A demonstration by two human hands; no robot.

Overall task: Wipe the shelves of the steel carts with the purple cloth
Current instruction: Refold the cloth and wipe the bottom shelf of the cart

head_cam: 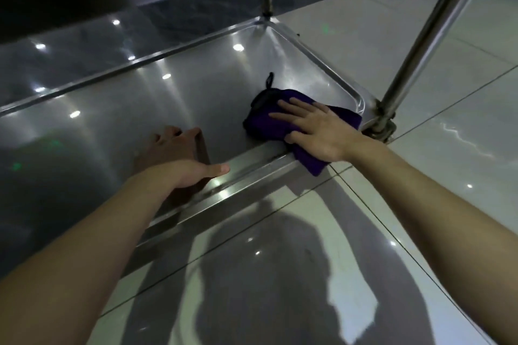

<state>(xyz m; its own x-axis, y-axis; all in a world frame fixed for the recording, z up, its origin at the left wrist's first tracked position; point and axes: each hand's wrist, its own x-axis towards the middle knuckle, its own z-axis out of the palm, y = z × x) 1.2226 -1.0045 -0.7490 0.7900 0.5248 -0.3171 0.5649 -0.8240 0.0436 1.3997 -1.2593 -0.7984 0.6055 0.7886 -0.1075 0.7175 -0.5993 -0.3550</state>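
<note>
The purple cloth [269, 126] is dark violet, thick and soft-looking, folded into a loose bundle. A thin black loop [270, 81] stands out at its far end. It lies in the near right corner of the steel shelf [168, 98], close to the cart post [437, 31], and one corner hangs over the front rim. The right hand [319, 131] presses flat on it with straight, spread fingers. The left hand [193, 172] holds the front rim, fingers hooked inside, thumb along the edge.
</note>
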